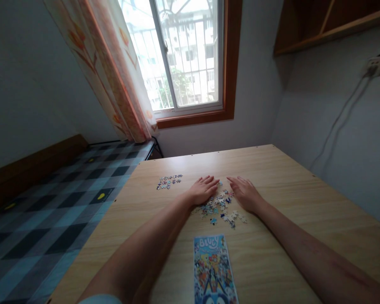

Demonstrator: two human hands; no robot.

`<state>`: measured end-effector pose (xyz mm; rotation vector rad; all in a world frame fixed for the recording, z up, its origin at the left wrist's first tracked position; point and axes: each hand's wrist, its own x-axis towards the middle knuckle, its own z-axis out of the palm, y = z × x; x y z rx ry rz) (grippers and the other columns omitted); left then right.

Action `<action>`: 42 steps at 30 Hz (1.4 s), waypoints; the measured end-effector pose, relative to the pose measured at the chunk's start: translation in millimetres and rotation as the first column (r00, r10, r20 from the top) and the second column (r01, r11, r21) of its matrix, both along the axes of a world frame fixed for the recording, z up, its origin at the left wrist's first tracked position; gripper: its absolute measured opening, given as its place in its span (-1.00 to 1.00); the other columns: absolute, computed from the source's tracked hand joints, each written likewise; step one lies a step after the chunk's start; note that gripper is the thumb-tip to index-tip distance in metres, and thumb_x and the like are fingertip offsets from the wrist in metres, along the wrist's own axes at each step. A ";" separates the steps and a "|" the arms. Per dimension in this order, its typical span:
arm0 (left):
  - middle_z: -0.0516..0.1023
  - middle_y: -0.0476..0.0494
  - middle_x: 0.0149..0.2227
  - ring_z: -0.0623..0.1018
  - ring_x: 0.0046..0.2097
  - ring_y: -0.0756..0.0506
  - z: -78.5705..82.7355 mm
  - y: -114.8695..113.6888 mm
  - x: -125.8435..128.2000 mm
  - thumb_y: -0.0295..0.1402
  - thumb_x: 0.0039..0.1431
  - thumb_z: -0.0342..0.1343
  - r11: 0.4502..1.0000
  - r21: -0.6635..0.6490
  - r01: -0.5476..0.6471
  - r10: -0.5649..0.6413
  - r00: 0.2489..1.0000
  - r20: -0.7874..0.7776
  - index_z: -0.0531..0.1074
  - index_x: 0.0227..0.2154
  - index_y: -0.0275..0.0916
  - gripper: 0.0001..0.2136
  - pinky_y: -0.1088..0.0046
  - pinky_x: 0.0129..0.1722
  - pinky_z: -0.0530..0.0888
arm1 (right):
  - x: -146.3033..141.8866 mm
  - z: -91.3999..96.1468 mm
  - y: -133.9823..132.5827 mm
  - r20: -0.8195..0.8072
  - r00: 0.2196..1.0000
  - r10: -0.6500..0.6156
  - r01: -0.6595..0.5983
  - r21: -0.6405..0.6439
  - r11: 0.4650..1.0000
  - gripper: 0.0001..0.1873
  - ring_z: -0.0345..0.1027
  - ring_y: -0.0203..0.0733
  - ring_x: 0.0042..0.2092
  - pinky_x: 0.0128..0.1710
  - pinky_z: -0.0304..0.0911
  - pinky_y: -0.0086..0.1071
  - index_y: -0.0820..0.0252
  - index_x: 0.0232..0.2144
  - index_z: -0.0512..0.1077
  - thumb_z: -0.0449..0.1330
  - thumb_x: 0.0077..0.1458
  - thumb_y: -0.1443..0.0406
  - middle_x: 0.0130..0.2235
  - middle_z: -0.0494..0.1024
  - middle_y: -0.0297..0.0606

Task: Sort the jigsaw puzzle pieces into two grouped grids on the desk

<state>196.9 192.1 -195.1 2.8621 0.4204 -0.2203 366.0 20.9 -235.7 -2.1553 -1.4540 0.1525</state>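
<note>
Loose jigsaw puzzle pieces [220, 203] lie heaped on the table between my two hands, some showing pale backs and others coloured fronts. My left hand [203, 190] rests flat at the pile's left edge, fingers stretched out and covering some pieces. On the opposite side, my right hand [244, 192] lies palm down with its fingers extended, touching or very near the pieces. A partly joined puzzle section [169, 181] sits farther left. Close to me, the Bluey picture sheet or box [213, 270] lies face up; I cannot tell which it is.
The light wooden table [281, 181] stands by a window [190, 55] with a curtain [110, 63]. A bed with a checked cover [66, 215] adjoins its left side. A wall shelf [332, 25] and a cable [338, 114] are at the right.
</note>
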 end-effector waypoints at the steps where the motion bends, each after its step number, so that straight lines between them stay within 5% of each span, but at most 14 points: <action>1: -0.09 -0.16 0.49 -0.08 0.49 -0.18 0.9 -0.9 4.1 -0.01 0.47 -0.45 1.000 0.009 -0.007 0.007 1.000 0.005 0.03 0.44 -0.08 -0.40 0.08 0.41 -0.09 | 1.1 -0.2 -0.1 -0.008 1.000 0.001 -0.001 0.011 1.000 -0.42 0.08 0.07 0.39 0.38 -0.09 0.14 0.05 0.31 0.30 -0.25 0.44 0.10 0.33 0.33 -0.20; 5: 0.16 -0.24 0.42 0.14 0.42 -0.19 9.2 -11.7 3.8 -0.09 0.48 -0.38 0.996 0.084 -0.020 0.013 0.997 0.082 0.24 0.36 -0.15 -0.44 0.17 0.36 0.09 | 6.0 -2.7 0.0 -0.016 1.000 -0.007 0.007 0.045 0.999 -0.43 0.07 0.10 0.39 0.37 -0.09 0.15 0.04 0.27 0.35 -0.24 0.43 0.09 0.30 0.38 -0.20; 8: 0.54 -0.29 0.10 0.43 0.18 -0.18 18.9 -27.7 -12.4 -0.12 0.47 -0.27 0.976 0.214 -0.032 -0.005 0.985 0.171 0.53 0.06 -0.25 -0.50 0.25 0.23 0.27 | 8.4 -5.0 0.2 -0.017 1.000 -0.003 0.004 0.058 0.998 -0.44 0.08 0.10 0.38 0.37 -0.07 0.13 0.07 0.23 0.39 -0.22 0.43 0.10 0.28 0.41 -0.19; 10: 0.61 -0.31 -0.16 0.50 0.03 -0.22 25.3 -38.4 -29.7 -0.07 0.46 -0.24 0.942 0.317 -0.113 0.060 0.984 0.170 0.61 -0.21 -0.25 -0.47 0.18 0.14 0.33 | 8.6 -5.6 -0.1 -0.013 1.000 0.005 -0.004 0.054 0.999 -0.45 0.08 0.11 0.38 0.37 -0.08 0.14 0.07 0.21 0.41 -0.21 0.42 0.10 0.27 0.41 -0.20; 12: 0.59 -0.30 -0.21 0.54 -0.08 -0.21 30.5 -45.1 -49.6 -0.05 0.46 -0.28 0.916 0.346 -0.204 0.160 0.975 0.152 0.60 -0.29 -0.24 -0.43 0.22 0.00 0.41 | 7.7 -5.4 -0.7 -0.007 1.000 0.011 -0.011 0.043 0.999 -0.45 0.09 0.11 0.38 0.36 -0.08 0.16 0.05 0.20 0.42 -0.21 0.42 0.09 0.28 0.41 -0.21; 16: 0.60 -0.27 -0.22 0.60 -0.19 -0.19 35.8 -40.1 -84.5 -0.03 0.46 -0.31 0.876 0.326 -0.356 0.355 0.933 0.066 0.55 -0.19 -0.24 -0.45 0.30 -0.22 0.45 | 4.9 -4.1 -2.4 0.013 1.000 0.010 -0.011 0.030 0.999 -0.45 0.12 0.08 0.36 0.35 -0.07 0.16 0.05 0.17 0.45 -0.21 0.41 0.11 0.27 0.41 -0.18; 23: 0.63 -0.43 -0.13 0.64 -0.12 -0.29 26.5 -19.6 -102.6 -0.01 0.44 -0.28 0.777 0.343 -0.528 0.551 0.834 0.033 0.39 0.12 -0.38 -0.42 0.24 -0.21 0.49 | 4.7 -3.3 -5.5 0.067 0.998 0.005 -0.004 -0.019 1.000 -0.48 0.13 0.08 0.36 0.34 -0.05 0.17 0.05 0.10 0.52 -0.14 0.38 0.11 0.28 0.39 -0.16; 27: 0.62 -0.48 -0.10 0.64 -0.09 -0.30 24.5 -24.1 -107.1 -0.01 0.43 -0.27 0.785 0.318 -0.531 0.554 0.832 0.023 0.22 0.30 -0.41 -0.37 0.23 -0.20 0.49 | 6.7 -4.9 -7.9 0.102 0.994 0.024 -0.021 -0.030 0.999 -0.52 0.14 0.11 0.35 0.33 -0.03 0.18 0.05 0.09 0.53 -0.07 0.34 0.10 0.27 0.40 -0.13; 36: 0.63 -0.43 -0.08 0.64 -0.10 -0.29 29.4 -24.6 -110.3 -0.07 0.43 -0.19 0.825 0.260 -0.502 0.522 0.853 -0.012 0.26 0.29 -0.37 -0.43 0.26 -0.20 0.50 | 13.9 -14.8 -11.3 0.154 0.987 0.044 -0.043 -0.006 0.999 -0.53 0.17 0.12 0.35 0.30 0.04 0.20 0.03 0.07 0.54 -0.01 0.29 0.07 0.26 0.42 -0.13; 42: 0.63 -0.46 -0.12 0.64 -0.12 -0.31 31.4 -22.0 -109.1 -0.08 0.42 -0.15 0.799 0.280 -0.532 0.562 0.827 -0.031 0.35 0.20 -0.39 -0.47 0.23 -0.20 0.50 | 14.7 -14.1 -12.8 0.158 0.986 0.053 -0.052 -0.011 0.999 -0.52 0.20 0.12 0.33 0.30 0.06 0.19 0.02 0.06 0.55 0.00 0.27 0.05 0.25 0.43 -0.12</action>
